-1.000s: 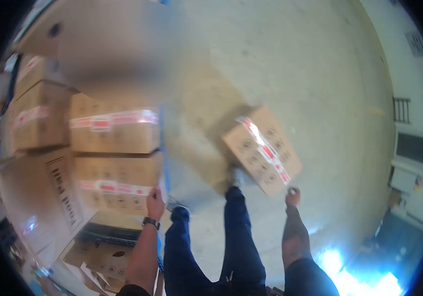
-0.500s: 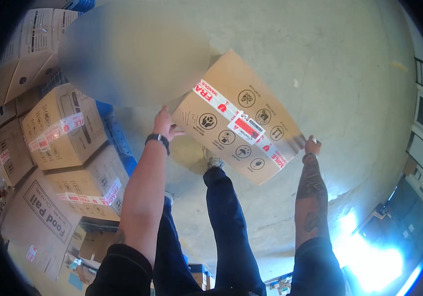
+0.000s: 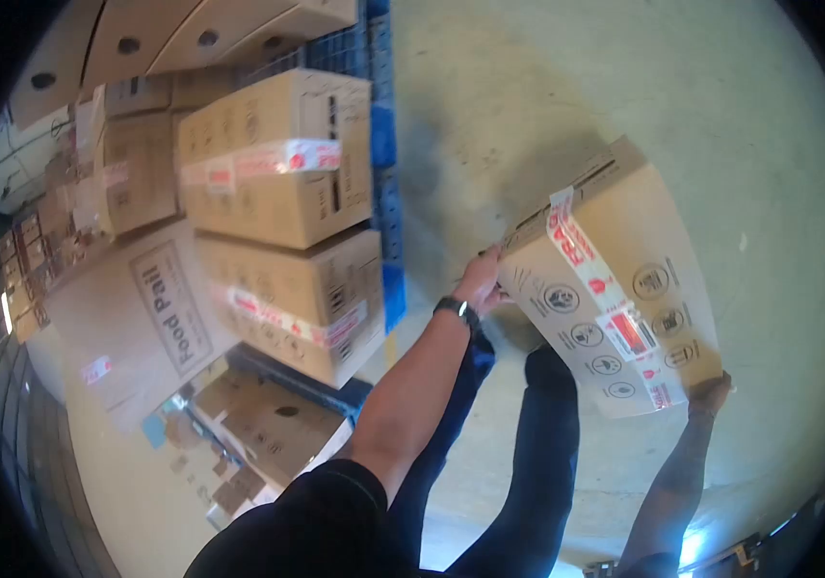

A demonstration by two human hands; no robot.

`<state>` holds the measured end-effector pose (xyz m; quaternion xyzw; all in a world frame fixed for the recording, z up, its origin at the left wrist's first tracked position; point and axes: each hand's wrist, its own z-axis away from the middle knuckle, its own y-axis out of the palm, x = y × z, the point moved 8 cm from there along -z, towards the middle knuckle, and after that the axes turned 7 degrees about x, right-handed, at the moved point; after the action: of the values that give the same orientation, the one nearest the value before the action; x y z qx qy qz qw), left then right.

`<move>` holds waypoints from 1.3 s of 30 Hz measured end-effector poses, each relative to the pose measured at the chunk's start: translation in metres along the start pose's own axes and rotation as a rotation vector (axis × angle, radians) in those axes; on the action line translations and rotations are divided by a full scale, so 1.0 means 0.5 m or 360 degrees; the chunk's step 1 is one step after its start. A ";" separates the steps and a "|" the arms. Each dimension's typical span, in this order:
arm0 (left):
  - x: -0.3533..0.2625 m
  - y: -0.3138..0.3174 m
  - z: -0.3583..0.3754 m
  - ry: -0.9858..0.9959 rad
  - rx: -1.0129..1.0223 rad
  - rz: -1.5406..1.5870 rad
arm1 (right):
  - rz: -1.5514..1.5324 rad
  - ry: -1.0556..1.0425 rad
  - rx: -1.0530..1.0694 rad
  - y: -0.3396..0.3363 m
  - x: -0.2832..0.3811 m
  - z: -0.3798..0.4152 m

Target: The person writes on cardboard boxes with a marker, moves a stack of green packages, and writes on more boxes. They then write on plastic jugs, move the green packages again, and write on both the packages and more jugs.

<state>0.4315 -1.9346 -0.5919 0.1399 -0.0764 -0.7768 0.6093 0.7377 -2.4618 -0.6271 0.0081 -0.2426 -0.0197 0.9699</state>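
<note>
A large cardboard box [image 3: 566, 332] with printed handling symbols and red-and-white fragile tape is held tilted in front of my legs. My left hand [image 3: 482, 281], with a watch on its wrist, grips the box's near left corner; some fingers are hidden behind it. At the lower right corner my right hand [image 3: 710, 396] is closed on the same box, its fingers partly hidden by the edge. A red-and-white attention label [image 3: 628, 333] crosses the tape on the top face.
To the left, taped cartons [image 3: 268, 207] are stacked on a blue pallet [image 3: 388, 207]. A large carton marked Food Pail [image 3: 123, 313] leans close by. More boxes with round holes [image 3: 171, 39] stand at the upper left. Concrete floor [image 3: 769, 193] extends on the right.
My view has swung left, so the stacked cartons show larger and nearer the middle. The held box now appears farther right and is turned more upright, with both hands still on it.
</note>
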 end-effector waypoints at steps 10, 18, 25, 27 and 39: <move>-0.049 -0.267 0.806 0.0392 -0.0407 0.0367 | 0.0323 -0.0227 0.0442 0.423 0.058 0.392; -0.297 -0.646 1.217 0.0930 -0.0651 0.0385 | 0.1022 -0.0451 0.0632 1.031 -0.053 0.750; -0.225 -0.727 1.343 0.1163 -0.0928 0.0656 | 0.0937 -0.0453 0.1178 1.314 -0.097 1.102; -0.157 -0.681 1.358 0.1104 -0.0787 0.0761 | 0.1202 -0.0558 0.1271 1.272 -0.103 1.087; -0.069 -0.184 2.288 0.3754 -0.1089 -0.0102 | 0.2913 -0.0210 0.0611 0.645 0.270 0.974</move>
<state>-0.0012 -1.9379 0.4719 0.5915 0.7325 -0.1695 0.2913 0.6384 -2.1484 -0.1256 -0.0271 -0.2083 0.7912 0.5744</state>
